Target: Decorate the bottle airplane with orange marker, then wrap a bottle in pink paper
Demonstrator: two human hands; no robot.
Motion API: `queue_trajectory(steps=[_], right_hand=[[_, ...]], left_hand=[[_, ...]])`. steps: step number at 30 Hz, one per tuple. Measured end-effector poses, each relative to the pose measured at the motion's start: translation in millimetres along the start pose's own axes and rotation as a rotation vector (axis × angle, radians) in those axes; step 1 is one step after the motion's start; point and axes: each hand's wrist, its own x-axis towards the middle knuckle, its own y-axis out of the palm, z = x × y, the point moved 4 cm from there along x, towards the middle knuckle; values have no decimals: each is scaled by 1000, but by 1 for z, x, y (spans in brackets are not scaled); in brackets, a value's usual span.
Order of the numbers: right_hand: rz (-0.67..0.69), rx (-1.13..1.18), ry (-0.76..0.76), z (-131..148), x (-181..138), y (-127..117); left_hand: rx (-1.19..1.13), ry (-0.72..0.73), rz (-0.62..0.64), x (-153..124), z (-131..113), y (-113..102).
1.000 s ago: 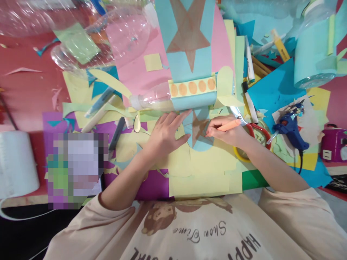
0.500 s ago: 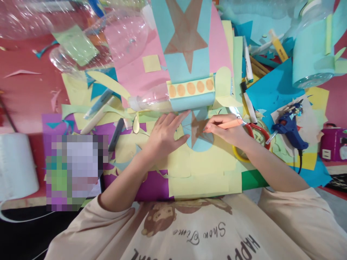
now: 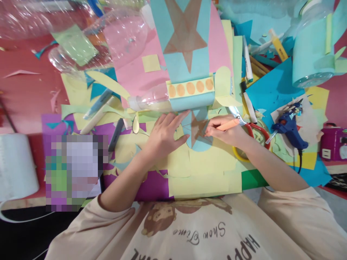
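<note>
With our left hand, fingers spread, at the left edge of the blue paper on the near side of the bottle, we should press that paper flat while our right hand, fingers pinching the orange marker, strokes inside the brown star.

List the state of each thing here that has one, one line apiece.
Light-blue rounded paper with a brown star: flat, star partly coloured.
Orange cylindrical pen: held in the right grip, tip at that paper.
Left grip: open, palm down.
Clear plastic bottle with light-blue paper wrap: lying on its side.
Metal scissors with red-and-yellow handles: lying down, partly hidden.
Blue plastic glue gun: lying down, not held.
</note>
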Motion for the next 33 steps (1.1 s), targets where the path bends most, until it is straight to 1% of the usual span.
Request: queue_trajectory(steps=[6, 9, 12, 20, 23, 27, 33], right_hand=[[30, 108, 44, -1, -1, 1], [-50, 172, 64, 0, 0, -2], [-105, 156, 52, 0, 2, -4], [-77, 39, 24, 0, 2, -2], [-75, 0, 1, 1, 2, -2], [-65, 16, -5, 0, 1, -2], [-13, 60, 17, -1, 1, 0]], left_hand=[[-12, 21, -5, 0, -1, -1], [-23, 26, -23, 0, 0, -1], [-36, 23, -20, 0, 0, 0], [-21, 9, -14, -1, 1, 2], [-20, 34, -40, -1, 1, 1], [-13, 42, -49, -1, 1, 1], [-17, 15, -13, -1, 3, 2]])
